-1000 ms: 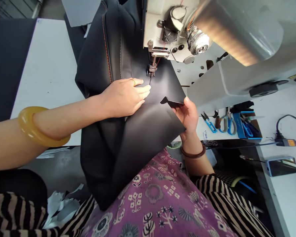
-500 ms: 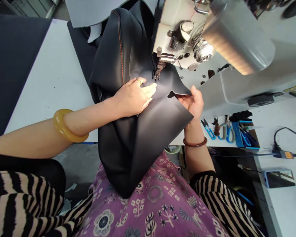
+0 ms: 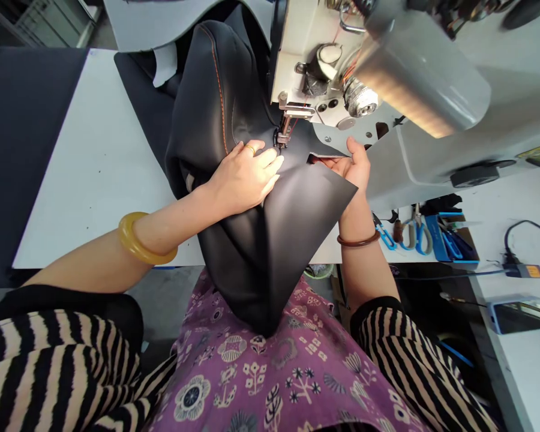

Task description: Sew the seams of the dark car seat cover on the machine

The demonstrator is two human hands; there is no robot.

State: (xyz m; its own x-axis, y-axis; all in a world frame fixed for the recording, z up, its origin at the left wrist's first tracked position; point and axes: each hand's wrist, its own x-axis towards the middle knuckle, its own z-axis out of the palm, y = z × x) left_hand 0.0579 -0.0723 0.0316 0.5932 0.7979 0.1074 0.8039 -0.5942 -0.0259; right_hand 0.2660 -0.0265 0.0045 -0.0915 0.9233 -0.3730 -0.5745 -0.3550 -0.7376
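A large piece of smooth black leather-like material [image 3: 297, 210] with a line of orange stitching lies bunched under the sewing machine [image 3: 281, 78] and hangs into the lap. Beside the presser foot [image 3: 281, 137], my left hand [image 3: 249, 177] presses down on it, fingers bent and gathered against the material. My right hand [image 3: 353, 168] is at the right-hand edges, its fingers tucked between two layers and its thumb raised. Part of that hand is hidden by the corner of the upper layer. Red thread runs down to the needle area.
Right of the machine bed lie blue thread snips [image 3: 386, 233], scissors [image 3: 417, 235] and a blue box of tools [image 3: 455, 240]. A phone [image 3: 517, 315] and a cable with an adapter [image 3: 524, 270] are farther right. Dark sheet material [image 3: 27, 150] covers the table's left end.
The presser foot area looks different, with red thread now showing beside it. My left fingers are more bent. The right-hand edges are lifted slightly and the view has shifted a little.
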